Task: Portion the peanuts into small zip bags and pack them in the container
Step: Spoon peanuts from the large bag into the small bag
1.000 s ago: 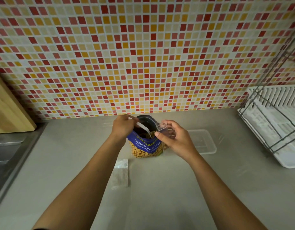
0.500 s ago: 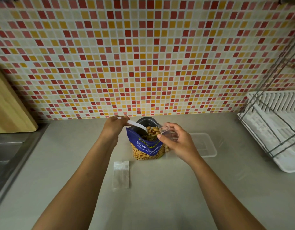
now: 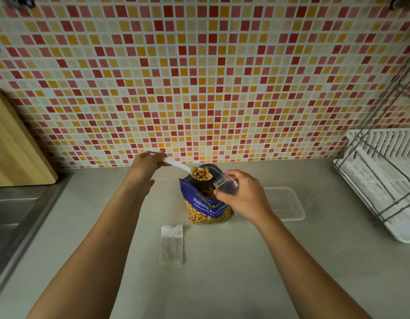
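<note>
A blue salted-peanut bag stands open on the grey counter. My left hand grips the handle of a white plastic spoon heaped with peanuts, held level above the bag's mouth. My right hand pinches a small clear zip bag open just right of the spoon's bowl. A flat stack of empty zip bags lies in front of the peanut bag. The clear plastic container sits to the right, partly behind my right hand.
A white dish rack with a wire frame fills the right side. A wooden cutting board leans at the left wall above a steel sink. The mosaic tile wall rises behind.
The spoon has come up out of the peanut bag with a load of peanuts and now sits beside the open zip bag. My right hand kept holding the zip bag.
</note>
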A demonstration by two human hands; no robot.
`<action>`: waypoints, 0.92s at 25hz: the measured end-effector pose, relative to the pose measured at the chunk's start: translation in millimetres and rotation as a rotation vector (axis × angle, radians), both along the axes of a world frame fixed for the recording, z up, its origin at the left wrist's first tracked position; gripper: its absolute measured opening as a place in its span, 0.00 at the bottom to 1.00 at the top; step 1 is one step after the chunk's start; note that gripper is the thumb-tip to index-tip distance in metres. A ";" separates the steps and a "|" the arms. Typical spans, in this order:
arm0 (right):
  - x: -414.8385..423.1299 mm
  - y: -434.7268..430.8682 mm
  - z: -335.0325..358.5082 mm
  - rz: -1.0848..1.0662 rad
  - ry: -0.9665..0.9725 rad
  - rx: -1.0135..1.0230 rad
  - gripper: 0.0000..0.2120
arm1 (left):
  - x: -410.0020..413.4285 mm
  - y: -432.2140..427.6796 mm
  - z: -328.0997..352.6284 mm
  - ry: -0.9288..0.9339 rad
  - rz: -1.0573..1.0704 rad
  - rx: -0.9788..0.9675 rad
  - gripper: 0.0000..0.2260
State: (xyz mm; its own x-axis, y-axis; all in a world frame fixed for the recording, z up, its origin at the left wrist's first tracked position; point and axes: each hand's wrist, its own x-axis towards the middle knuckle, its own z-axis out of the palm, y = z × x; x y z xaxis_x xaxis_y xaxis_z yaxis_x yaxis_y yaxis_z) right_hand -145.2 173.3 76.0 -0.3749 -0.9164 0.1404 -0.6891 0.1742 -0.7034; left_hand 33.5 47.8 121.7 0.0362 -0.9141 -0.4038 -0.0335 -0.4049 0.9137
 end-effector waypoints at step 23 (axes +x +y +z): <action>8.4 -5.2 10.1 -0.044 -0.389 -0.081 0.26 | -25.6 17.5 108.9 -0.527 -0.630 -0.813 0.08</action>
State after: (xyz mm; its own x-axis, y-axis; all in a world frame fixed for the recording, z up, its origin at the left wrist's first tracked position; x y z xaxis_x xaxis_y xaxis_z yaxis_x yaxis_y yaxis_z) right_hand -136.8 168.1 86.1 -0.4531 -0.8900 0.0510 -0.3619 0.1314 -0.9229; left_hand 7.9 65.3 230.5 -0.5298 -0.8128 0.2422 -0.4747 0.5208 0.7095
